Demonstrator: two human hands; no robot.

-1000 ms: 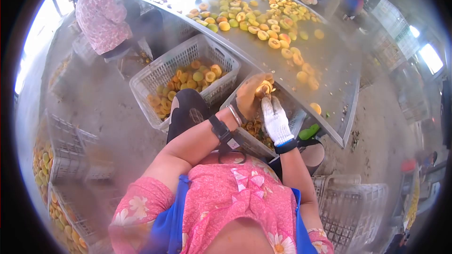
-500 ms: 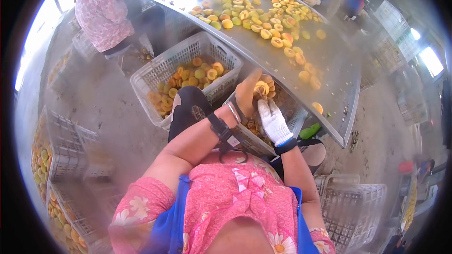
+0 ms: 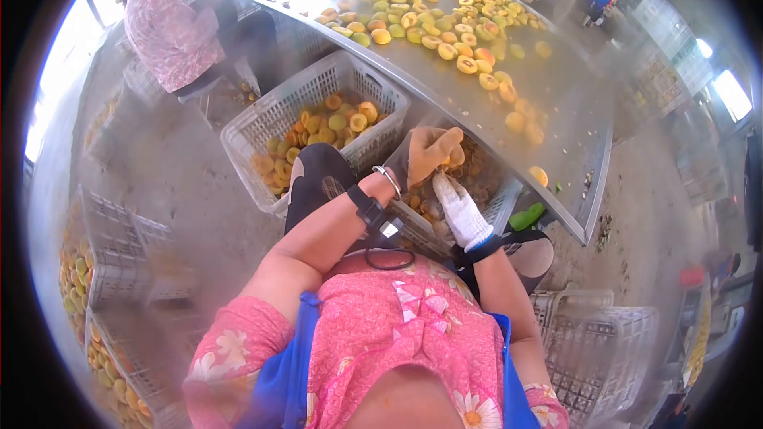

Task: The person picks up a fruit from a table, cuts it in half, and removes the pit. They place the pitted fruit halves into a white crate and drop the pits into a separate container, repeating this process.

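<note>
My left hand (image 3: 429,155), in a tan-orange glove, is closed around a halved yellow peach (image 3: 455,160), mostly covered by the fingers. Just below it, my right hand (image 3: 462,213) wears a white knit glove with soiled fingertips. Its fingers are pressed together and point up at the fruit; what they hold, if anything, is hidden. Both hands are above a crate (image 3: 502,205) between my knees, with peach pieces in it. To the left stands a grey plastic crate (image 3: 246,131) partly filled with peach halves (image 3: 338,121).
A metal table (image 3: 556,183) with many peach halves slopes across the front, its corner near my right knee. Stacked crates (image 3: 123,262) of fruit stand left, other crates (image 3: 596,349) right. A person in a pink patterned top (image 3: 171,36) sits at left; another works across the table.
My left hand has turned and its fingers now cover more of the peach half, whose cut face showed before. My right hand has dropped slightly away from it.
</note>
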